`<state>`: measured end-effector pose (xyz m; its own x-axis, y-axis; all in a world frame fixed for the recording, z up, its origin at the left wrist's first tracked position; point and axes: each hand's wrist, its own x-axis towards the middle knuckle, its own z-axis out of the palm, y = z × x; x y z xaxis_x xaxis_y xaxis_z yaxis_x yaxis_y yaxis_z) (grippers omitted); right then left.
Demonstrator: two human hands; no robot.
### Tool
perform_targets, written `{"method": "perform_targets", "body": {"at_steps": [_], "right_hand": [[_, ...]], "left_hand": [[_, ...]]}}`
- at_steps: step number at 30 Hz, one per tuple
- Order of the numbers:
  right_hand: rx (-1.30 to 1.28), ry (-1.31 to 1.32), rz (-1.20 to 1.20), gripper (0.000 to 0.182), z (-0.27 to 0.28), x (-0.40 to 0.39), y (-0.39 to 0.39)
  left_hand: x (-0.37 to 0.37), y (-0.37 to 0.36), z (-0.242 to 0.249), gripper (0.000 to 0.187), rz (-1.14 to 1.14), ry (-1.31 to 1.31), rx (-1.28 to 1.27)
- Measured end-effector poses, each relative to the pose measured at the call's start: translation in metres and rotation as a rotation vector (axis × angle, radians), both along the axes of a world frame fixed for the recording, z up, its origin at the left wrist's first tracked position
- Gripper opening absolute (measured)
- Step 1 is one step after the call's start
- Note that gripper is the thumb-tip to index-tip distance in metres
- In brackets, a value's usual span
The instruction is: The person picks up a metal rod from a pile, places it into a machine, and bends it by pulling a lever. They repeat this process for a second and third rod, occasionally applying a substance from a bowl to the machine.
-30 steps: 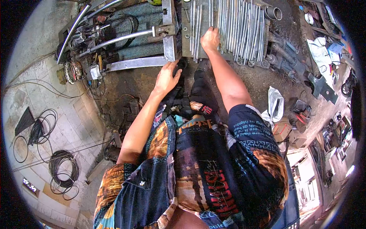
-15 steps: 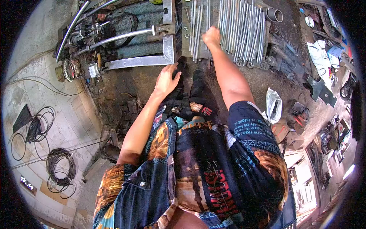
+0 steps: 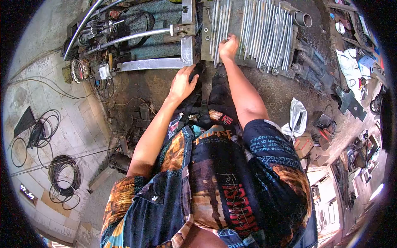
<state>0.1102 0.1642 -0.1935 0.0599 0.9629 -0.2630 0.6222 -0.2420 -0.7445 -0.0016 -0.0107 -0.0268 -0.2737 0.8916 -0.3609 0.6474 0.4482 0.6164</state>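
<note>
My right hand (image 3: pixel 228 47) has its fingers curled around a metal rod (image 3: pixel 228 22) at the right side of a small group of rods (image 3: pixel 218 27). The fingers partly hide the rod's near end. To the right of that hand lies a larger row of similar grey rods (image 3: pixel 264 33), side by side on a metal plate (image 3: pixel 235 58). My left hand (image 3: pixel 182 84) holds nothing; its thumb is apart from the fingers, and its fingertips are by the corner of a metal frame (image 3: pixel 155 63).
Two small rings (image 3: pixel 206 34) lie left of the rods. A short pipe piece (image 3: pixel 302 19) stands at the plate's right. A curved bar (image 3: pixel 132 38) crosses the frame. Coiled cable (image 3: pixel 65 177) lies on the left floor, and a white bag (image 3: pixel 296 118) sits at right.
My right hand has come slightly nearer to me, and the rod at it now lies closer against the small left group. My left hand has hardly moved. The view has shifted slightly.
</note>
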Motion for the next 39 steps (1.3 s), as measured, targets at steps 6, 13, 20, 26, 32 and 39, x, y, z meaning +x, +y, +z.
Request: {"method": "perform_targets", "body": {"at_steps": [6, 13, 20, 26, 32, 39], "right_hand": [[0.040, -0.042, 0.017, 0.029, -0.016, 0.007, 0.004], [-0.005, -0.021, 0.057, 0.030, -0.026, 0.013, 0.001], [0.086, -0.124, 0.137, 0.025, -0.012, 0.024, -0.024], [0.253, -0.362, 0.199, 0.045, 0.025, 0.040, 0.007], [0.107, -0.565, 0.223, 0.067, 0.028, 0.056, 0.034], [0.184, -0.616, 0.748, 0.065, 0.033, 0.076, 0.017]], "left_hand": [[0.000, -0.007, -0.010, 0.043, -0.015, 0.012, 0.019], [0.003, -0.004, -0.004, 0.043, 0.000, -0.001, -0.006], [0.005, -0.009, -0.007, 0.044, 0.001, -0.015, 0.002], [0.009, -0.012, -0.008, 0.044, 0.016, -0.027, 0.021], [0.017, -0.012, -0.005, 0.043, 0.037, -0.025, -0.003], [0.023, -0.015, -0.014, 0.042, 0.014, -0.022, 0.053]]}}
